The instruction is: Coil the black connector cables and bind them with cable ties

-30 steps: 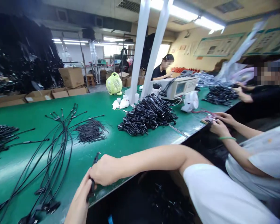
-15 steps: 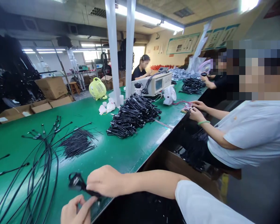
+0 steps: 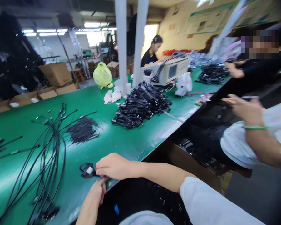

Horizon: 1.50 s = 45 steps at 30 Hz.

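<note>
Here, the right hand (image 3: 113, 166) clasps a coiled cable (image 3: 86, 175) near the worktop edge (image 3: 157, 142); I cannot tell whether the left hand (image 3: 95, 191) grips. Slack fingers could drop it.

The coil (image 3: 89, 170) was in the right hand (image 3: 112, 166), the left hand (image 3: 95, 194) on the grip's near side. On the table (image 3: 128, 140), cables (image 3: 57, 148) lay left of the grip, strips (image 3: 83, 129) beyond it, and a heap (image 3: 141, 104) farther beyond, to the right, with an instrument (image 3: 177, 69) behind it.
</note>
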Available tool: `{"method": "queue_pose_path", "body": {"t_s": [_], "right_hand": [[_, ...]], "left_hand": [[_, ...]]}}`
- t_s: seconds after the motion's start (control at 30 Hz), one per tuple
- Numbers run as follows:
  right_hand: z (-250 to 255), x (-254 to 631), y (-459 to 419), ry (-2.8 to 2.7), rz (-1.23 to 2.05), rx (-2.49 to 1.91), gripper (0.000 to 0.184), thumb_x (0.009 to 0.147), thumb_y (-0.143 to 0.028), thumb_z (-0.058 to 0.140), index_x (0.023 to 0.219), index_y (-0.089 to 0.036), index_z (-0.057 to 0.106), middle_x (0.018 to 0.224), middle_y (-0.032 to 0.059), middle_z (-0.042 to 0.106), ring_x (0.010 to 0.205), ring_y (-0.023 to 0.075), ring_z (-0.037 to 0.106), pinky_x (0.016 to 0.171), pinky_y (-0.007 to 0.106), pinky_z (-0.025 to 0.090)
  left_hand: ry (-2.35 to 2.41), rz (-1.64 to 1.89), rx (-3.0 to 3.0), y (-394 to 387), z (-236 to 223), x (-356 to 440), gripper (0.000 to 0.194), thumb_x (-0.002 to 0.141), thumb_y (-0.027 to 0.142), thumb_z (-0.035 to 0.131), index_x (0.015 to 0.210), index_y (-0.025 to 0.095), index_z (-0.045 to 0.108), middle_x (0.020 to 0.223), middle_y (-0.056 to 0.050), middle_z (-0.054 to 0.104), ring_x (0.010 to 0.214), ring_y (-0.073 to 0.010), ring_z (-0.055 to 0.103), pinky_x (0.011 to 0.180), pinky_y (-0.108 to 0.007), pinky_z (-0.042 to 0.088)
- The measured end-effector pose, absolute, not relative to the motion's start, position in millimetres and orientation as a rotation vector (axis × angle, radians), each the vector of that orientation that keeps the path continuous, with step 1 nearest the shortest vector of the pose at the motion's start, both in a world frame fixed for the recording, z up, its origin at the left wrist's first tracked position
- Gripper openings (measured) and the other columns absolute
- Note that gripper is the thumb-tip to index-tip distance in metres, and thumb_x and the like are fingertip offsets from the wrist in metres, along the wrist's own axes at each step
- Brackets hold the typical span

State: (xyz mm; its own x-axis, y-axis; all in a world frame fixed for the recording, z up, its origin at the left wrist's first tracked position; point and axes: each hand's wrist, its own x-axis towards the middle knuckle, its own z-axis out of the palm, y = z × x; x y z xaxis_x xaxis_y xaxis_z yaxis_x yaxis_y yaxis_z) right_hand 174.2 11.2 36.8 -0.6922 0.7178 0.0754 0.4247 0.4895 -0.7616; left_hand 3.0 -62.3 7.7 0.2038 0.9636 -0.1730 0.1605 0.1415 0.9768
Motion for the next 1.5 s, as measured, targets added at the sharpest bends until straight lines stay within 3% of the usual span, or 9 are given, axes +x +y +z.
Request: {"method": "queue_pose_path", "body": {"t_s": [0.2,0.4,0.5,0.6,0.77,1.03,1.1,1.33,1.5], "right_hand": [[25.1,165.1,-12.4,-1.981,1.721,-0.735,0.029,0.086,-0.033,0.052,0.064,-0.015,0.055,0.065,-0.0014,0.054,0.062,0.0095,0.046,0.061,0.022,0.033],[-8.5,152.8,-9.4,-1.350,2.322,-0.854,0.046,0.072,-0.060,0.064,0.071,-0.015,0.053,0.055,-0.0075,0.036,0.046,0.0045,0.016,0.044,0.022,0.012],[-1.2,160.8,-12.3,-1.774,2.072,-0.843,0.041,0.086,-0.054,0.051,0.073,-0.015,0.056,0.054,-0.0047,0.041,0.047,0.0077,0.034,0.048,0.023,0.029],[19.5,174.8,-20.5,-2.303,1.246,-0.872,0.027,0.096,-0.031,0.042,0.089,-0.016,0.064,0.077,0.0041,0.065,0.071,0.0148,0.059,0.067,0.028,0.043],[33.0,175.3,-21.8,-2.422,0.127,-0.897,0.032,0.097,-0.036,0.048,0.118,-0.014,0.060,0.104,0.0133,0.067,0.095,0.0229,0.062,0.079,0.033,0.044],[-1.2,173.0,-0.1,-2.527,-0.084,-0.908,0.038,0.100,-0.043,0.037,0.101,-0.014,0.061,0.077,0.0033,0.061,0.063,0.0141,0.055,0.055,0.027,0.033],[-2.7,176.9,-0.8,-2.516,-0.116,-0.907,0.037,0.100,-0.043,0.037,0.099,-0.014,0.061,0.075,0.0028,0.060,0.061,0.0135,0.053,0.055,0.026,0.032],[-2.1,178.7,-2.3,-2.512,-0.221,-0.924,0.035,0.101,-0.035,0.037,0.082,-0.016,0.059,0.067,0.0026,0.053,0.057,0.0144,0.045,0.055,0.027,0.030],[-1.1,178.9,4.9,-2.674,-0.186,-0.953,0.024,0.097,-0.032,0.047,0.085,-0.016,0.059,0.079,0.0060,0.058,0.068,0.0179,0.050,0.063,0.029,0.034]], "left_hand": [[1.169,1.030,1.241,-62.5,5.1,-12.5,0.056,0.087,0.054,0.056,0.133,0.022,0.057,0.144,-0.011,0.051,0.130,-0.0267,0.048,0.111,-0.039,0.036],[1.180,0.978,1.692,-63.6,4.3,-12.8,0.040,0.097,0.033,0.043,0.131,0.020,0.058,0.132,-0.010,0.062,0.123,-0.0219,0.056,0.108,-0.036,0.040],[1.243,0.952,1.682,-59.8,-0.2,-17.6,0.035,0.095,0.032,0.048,0.125,0.020,0.062,0.123,-0.008,0.068,0.109,-0.0209,0.065,0.097,-0.033,0.050],[1.370,0.982,1.667,-56.2,-5.7,-25.6,0.029,0.093,0.031,0.054,0.118,0.020,0.065,0.115,-0.007,0.071,0.102,-0.0198,0.068,0.091,-0.031,0.053],[1.510,1.042,2.075,-55.5,-7.5,-23.7,0.018,0.091,0.025,0.056,0.107,0.020,0.064,0.101,-0.006,0.073,0.092,-0.0182,0.069,0.083,-0.030,0.054],[1.490,1.029,2.179,-57.0,-1.7,-44.9,0.065,0.085,0.037,0.065,0.143,0.025,0.038,0.144,-0.014,0.048,0.137,-0.0281,0.041,0.113,-0.048,0.033],[1.536,1.113,1.895,-57.8,-1.9,-56.0,0.063,0.087,0.039,0.062,0.144,0.026,0.038,0.151,-0.014,0.039,0.139,-0.0286,0.037,0.109,-0.045,0.039],[1.361,0.944,1.312,-59.6,-2.3,-53.5,0.046,0.089,0.038,0.059,0.133,0.023,0.054,0.124,-0.010,0.064,0.097,-0.0219,0.067,0.089,-0.036,0.054],[1.375,1.062,1.410,-59.8,-7.5,-42.2,0.044,0.089,0.029,0.061,0.132,0.025,0.055,0.128,-0.009,0.060,0.113,-0.0227,0.061,0.099,-0.036,0.049]]}}
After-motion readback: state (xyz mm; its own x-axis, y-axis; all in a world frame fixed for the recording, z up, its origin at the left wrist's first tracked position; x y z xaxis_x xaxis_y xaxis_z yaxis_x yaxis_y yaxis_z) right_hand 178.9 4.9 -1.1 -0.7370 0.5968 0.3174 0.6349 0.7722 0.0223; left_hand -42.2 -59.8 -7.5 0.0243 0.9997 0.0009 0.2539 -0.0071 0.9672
